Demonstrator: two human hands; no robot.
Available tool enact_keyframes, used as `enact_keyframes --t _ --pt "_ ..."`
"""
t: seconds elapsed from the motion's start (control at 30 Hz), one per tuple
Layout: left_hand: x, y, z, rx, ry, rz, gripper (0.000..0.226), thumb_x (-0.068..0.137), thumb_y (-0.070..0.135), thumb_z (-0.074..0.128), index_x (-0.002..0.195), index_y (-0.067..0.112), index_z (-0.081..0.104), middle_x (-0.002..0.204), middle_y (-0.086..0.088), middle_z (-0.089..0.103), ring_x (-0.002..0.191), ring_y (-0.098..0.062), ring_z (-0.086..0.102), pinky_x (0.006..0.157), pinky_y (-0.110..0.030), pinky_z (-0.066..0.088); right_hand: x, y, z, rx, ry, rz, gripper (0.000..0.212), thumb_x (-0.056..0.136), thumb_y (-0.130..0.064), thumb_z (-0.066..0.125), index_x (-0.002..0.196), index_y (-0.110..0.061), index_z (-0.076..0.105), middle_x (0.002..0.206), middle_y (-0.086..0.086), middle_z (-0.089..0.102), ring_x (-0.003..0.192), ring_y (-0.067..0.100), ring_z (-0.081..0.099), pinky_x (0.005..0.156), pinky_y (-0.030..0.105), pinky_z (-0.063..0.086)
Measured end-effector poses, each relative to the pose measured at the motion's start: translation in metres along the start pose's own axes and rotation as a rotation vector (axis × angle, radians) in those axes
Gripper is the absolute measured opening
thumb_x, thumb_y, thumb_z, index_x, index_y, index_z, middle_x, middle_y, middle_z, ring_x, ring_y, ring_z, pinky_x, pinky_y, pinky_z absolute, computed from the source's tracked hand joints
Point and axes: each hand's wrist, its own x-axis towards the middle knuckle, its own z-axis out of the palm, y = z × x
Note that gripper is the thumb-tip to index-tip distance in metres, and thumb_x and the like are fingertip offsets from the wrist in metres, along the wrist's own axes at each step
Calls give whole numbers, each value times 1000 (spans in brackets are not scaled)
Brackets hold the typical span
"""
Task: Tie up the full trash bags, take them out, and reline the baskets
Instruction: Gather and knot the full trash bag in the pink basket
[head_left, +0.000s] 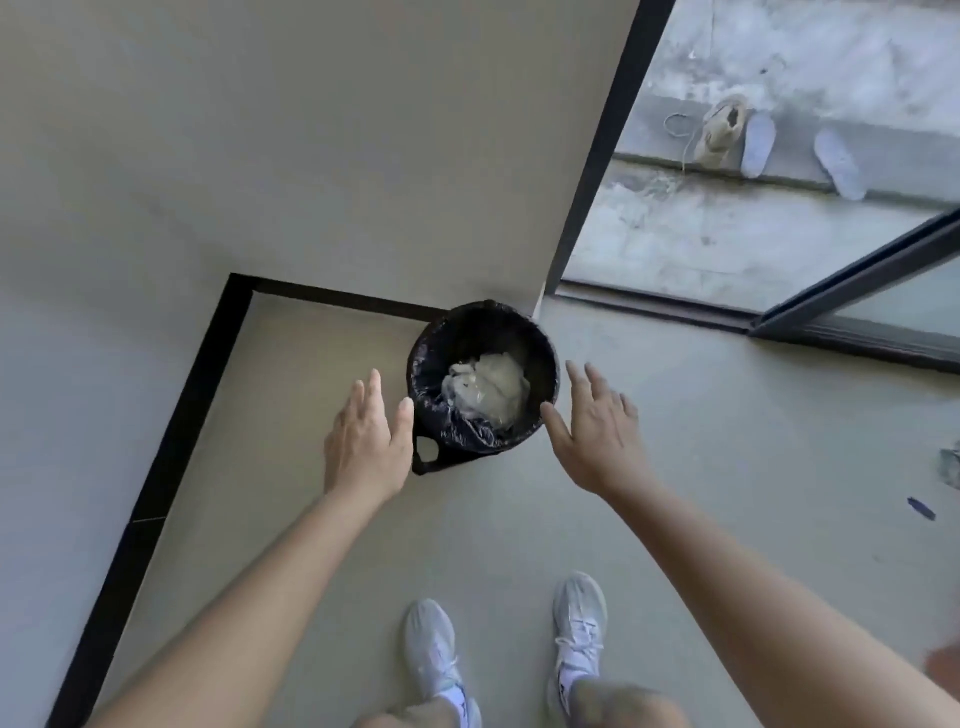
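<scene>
Fingers (374, 389) of both hands straight and spread, holding nothing; left hand (363, 441) just left of the basket (551, 358), right hand (597, 431) just right of it, contact with the rim unclear. Basket lined with black trash bag (457, 428), pale crumpled waste (488, 387) inside, one bag handle (427, 460) hanging over the basket's near side.

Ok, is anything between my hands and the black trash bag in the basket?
Nothing visible: the open left hand and right hand flank the trash bag, with no object in between.
</scene>
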Motion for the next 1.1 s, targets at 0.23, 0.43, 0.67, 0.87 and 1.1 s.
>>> enact_keyframes --t 0.23,0.43,0.67,0.87,1.1 --pt "77 -52 196 -539 75 -396 83 94 57 46 155 15 9 162 -8 15 148 -21 16 120 -39 16 109 67 161 462 80 205 89 91 -53 58 157 -15 12 159 9 25 148 22 21 119 40 21" --pt "140 -76 269 -737 217 -215 62 77 17 57 136 22 39 119 5 59 111 -16 57 90 -25 44 215 102 199 992 -71 327 121 60 -73 76 157 -24 22 160 4 32 144 24 36 119 46 30" --pt "219 -97 268 -990 118 -36 73 82 70 34 131 21 56 134 -4 60 127 -23 53 106 -43 42 269 116 215 1531 -331 87 43 83 -23 53 120 -4 67 122 20 67 108 34 65 107 51 45" --pt "201 -106 244 -1240 132 -330 77 61 73 72 120 24 64 126 -6 65 112 -25 64 95 -47 53 258 98 205 1392 -147 206 48 78 -9 59 126 -4 62 120 21 69 108 38 67 98 53 53" --pt "196 -140 196 -1045 -589 -355 76 59 52 87 119 13 62 119 -17 65 108 -30 65 95 -41 51 261 105 203 1213 -196 316 40 77 -15 72 115 -3 67 104 13 76 97 29 73 92 43 58"
